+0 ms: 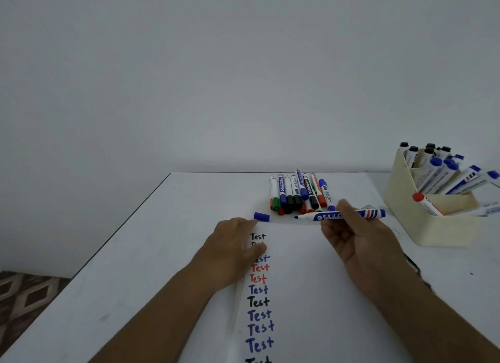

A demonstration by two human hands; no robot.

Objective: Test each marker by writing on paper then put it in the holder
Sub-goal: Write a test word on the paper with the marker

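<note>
The paper point(297, 295) is lying nearest the camera on the table point(135, 254), carrying a column of "Test" words in black, blue and red.

The left hand point(232, 250) is resting flat on the paper's left part, fingers straight, covering part of the upper words. Risk: the ink under the palm and thumb may be wet and could smear if the hand slides.

The right hand point(351, 238) is pinching the marker point(341, 216) by its barrel, holding it level above the paper's far edge. The marker is blue, uncapped, with the tip pointing left. Risk: the exposed tip is hanging close to the table and could mark it instead of the paper.

The cap point(261, 216) is lying loose just past the left fingertips. It appears round and may roll off; holstering the marker without it would likely dry the tip.

Beyond, the pile point(300, 192) of capped markers is waiting, apparently untested.

At far right, the holder point(405, 200) is already crowded with markers leaning outward; forcing another in could tip some out.
</note>
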